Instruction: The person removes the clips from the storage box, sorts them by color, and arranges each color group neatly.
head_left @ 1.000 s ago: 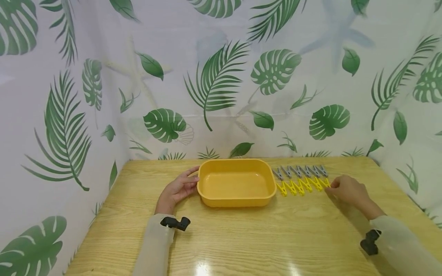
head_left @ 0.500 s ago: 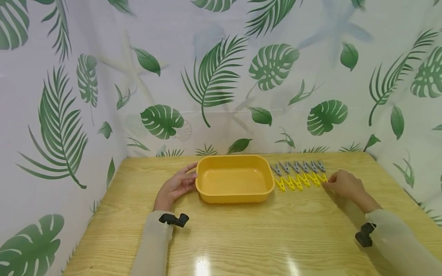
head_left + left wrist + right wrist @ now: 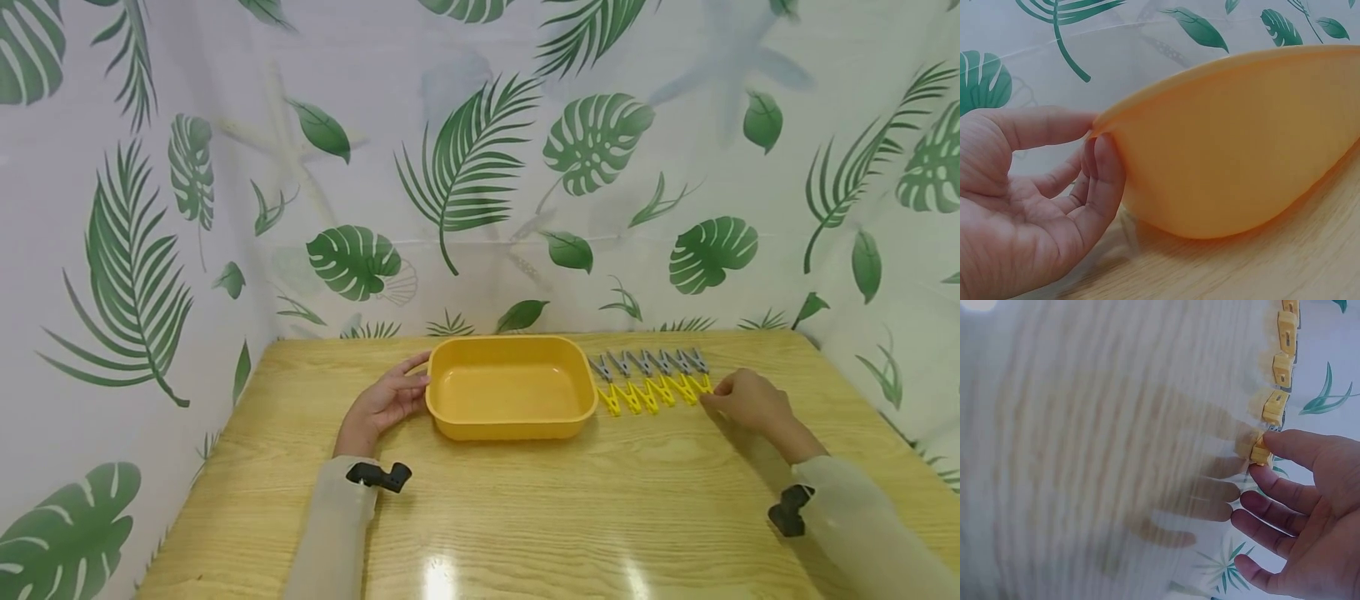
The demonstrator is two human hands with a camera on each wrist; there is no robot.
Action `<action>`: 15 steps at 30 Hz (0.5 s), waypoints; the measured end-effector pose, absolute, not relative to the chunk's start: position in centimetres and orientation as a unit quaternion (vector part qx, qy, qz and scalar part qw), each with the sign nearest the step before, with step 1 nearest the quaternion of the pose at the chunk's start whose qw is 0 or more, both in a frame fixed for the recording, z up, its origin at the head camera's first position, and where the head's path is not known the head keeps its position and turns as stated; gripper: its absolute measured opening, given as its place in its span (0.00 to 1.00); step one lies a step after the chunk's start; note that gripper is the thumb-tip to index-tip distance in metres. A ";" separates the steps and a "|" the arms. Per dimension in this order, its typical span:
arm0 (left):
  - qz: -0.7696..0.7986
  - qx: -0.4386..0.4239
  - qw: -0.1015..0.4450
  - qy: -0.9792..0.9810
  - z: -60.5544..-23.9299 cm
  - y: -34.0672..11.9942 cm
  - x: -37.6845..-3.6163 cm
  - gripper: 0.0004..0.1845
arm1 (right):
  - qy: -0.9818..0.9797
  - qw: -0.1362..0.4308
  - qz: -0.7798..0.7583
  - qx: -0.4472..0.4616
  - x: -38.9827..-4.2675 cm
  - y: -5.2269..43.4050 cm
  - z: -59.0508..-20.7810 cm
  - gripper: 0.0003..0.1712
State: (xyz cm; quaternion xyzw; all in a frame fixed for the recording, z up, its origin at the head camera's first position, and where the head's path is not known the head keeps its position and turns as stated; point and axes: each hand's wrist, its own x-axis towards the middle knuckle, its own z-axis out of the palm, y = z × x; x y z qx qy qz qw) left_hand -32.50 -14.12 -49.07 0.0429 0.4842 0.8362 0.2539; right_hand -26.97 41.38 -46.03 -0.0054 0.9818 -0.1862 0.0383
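A yellow-orange plastic basin stands on the wooden table. My left hand is at its left end, and in the left wrist view the thumb and fingers pinch the rim there. To the basin's right runs a row of yellow clothespins, with grey clothespins lined up just behind them. My right hand is at the right end of the yellow row. In the right wrist view its thumb and index finger pinch the end yellow clothespin, while the other fingers are spread loosely.
The wooden table reaches back to a leaf-printed cloth wall, with more of that cloth along the left and right sides. A dark wrist camera sits on the left sleeve, another camera on the right one.
The head view has shifted slightly, so everything sits a little higher in it. Both hands stay where they were, the left at the basin, the right at the end clothespin.
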 end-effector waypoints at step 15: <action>0.788 0.024 0.215 0.576 -48.1 -14.5 -32.8 0.29 | 0.983 0.037 -0.177 0.013 -26.4 41.3 -44.3 0.30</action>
